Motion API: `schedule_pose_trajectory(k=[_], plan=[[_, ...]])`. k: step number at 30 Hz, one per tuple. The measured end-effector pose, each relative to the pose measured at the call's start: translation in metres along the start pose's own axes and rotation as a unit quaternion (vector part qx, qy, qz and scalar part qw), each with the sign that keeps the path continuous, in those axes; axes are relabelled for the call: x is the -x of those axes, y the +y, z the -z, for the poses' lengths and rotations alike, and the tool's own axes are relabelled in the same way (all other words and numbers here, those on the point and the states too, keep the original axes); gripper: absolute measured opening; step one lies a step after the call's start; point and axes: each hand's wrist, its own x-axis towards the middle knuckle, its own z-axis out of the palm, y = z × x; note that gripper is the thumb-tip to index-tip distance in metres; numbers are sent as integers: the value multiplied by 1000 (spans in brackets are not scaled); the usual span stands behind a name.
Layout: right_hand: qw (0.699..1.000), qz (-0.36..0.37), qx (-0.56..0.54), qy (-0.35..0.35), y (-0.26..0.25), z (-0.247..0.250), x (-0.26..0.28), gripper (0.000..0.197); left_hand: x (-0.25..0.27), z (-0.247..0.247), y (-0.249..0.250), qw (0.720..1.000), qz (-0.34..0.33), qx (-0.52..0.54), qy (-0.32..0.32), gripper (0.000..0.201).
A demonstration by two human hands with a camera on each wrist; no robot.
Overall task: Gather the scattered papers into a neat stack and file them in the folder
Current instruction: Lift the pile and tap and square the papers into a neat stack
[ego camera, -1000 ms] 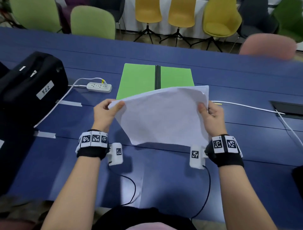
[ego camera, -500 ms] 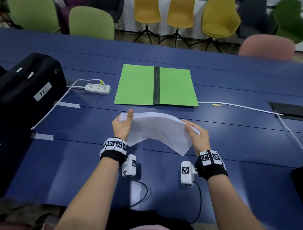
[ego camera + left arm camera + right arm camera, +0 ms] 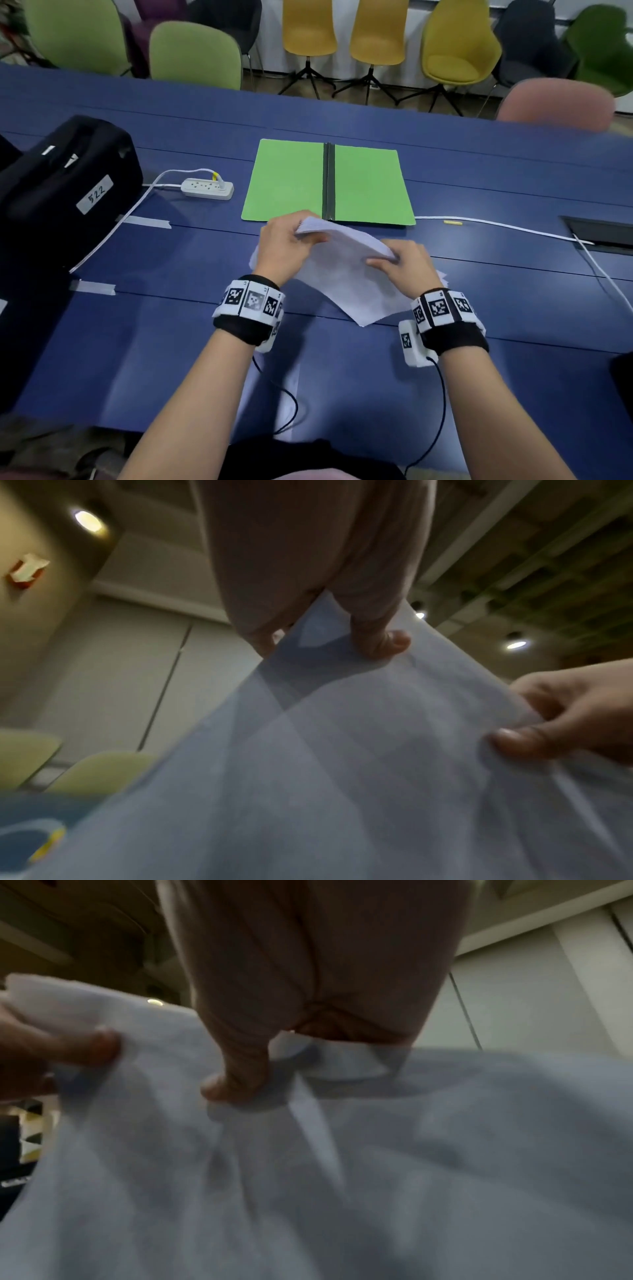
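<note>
A bundle of white papers (image 3: 346, 270) is held just above the blue table (image 3: 171, 359), bowed upward between both hands. My left hand (image 3: 291, 236) pinches the papers' far left corner, thumb over the top edge. My right hand (image 3: 394, 260) pinches the far right corner. The papers' near corner droops toward the table. In the left wrist view the thumb presses the papers (image 3: 342, 764) and the right hand (image 3: 565, 723) shows at the right. The right wrist view shows fingers curled round the papers (image 3: 342, 1177). The green folder (image 3: 287, 181) lies open and flat just beyond the hands.
A black case (image 3: 61, 192) with a label stands at the left. A white power strip (image 3: 207, 187) lies left of the folder, and a white cable (image 3: 496, 226) runs right toward a table hatch (image 3: 599, 233). Chairs line the far side.
The papers came down from an upright sheet in front of the folder to a low arched bundle. Both hands moved closer together and toward the folder's near edge.
</note>
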Motion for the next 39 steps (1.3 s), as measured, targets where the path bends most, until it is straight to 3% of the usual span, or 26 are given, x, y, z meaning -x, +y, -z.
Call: schedule_pose_trajectory(k=[4, 8, 11, 13, 16, 19, 22, 27, 31, 35, 37, 39], plan=[[993, 27, -111, 31, -2, 1, -3, 21, -11, 14, 28, 996, -47, -68, -32, 21], [963, -11, -267, 39, 6, 11, 1, 15, -18, 40, 6, 987, 8, -158, 7, 24], [943, -15, -329, 52, 10, 20, 0, 18, -20, 43, -5, 997, 9, -11, 77, 19], [929, -8, -362, 73, 7, 21, 0, 21, -23, 42, 0, 980, 13, 159, 120, 30], [897, -17, -428, 109, -2, 15, 2, 19, -18, 34, 4, 929, 51, 362, 53, 49], [902, -52, -419, 87, -4, -1, 6, 22, -1, 17, 0, 941, 83, 324, -41, 29], [899, -89, -425, 54, -2, -14, 14, 26, 13, 1, -14, 952, 147, 261, -67, 25], [889, -68, -447, 70, -15, -2, 16, 6, 10, -7, -4, 941, 177, 287, 24, 9], [878, -76, -458, 120, -27, 4, 10, 19, 1, -15, 10, 933, 185, 300, 69, 24], [879, -93, -447, 136, -30, -2, 12, 17, 6, -17, 9, 923, 213, 315, 65, 26], [885, -70, -445, 122, -27, -4, 16, 8, 8, -17, 7, 921, 227, 311, 57, 20], [898, -41, -426, 99, -25, -5, 18, 17, 7, -15, 6, 923, 215, 317, 35, 17]])
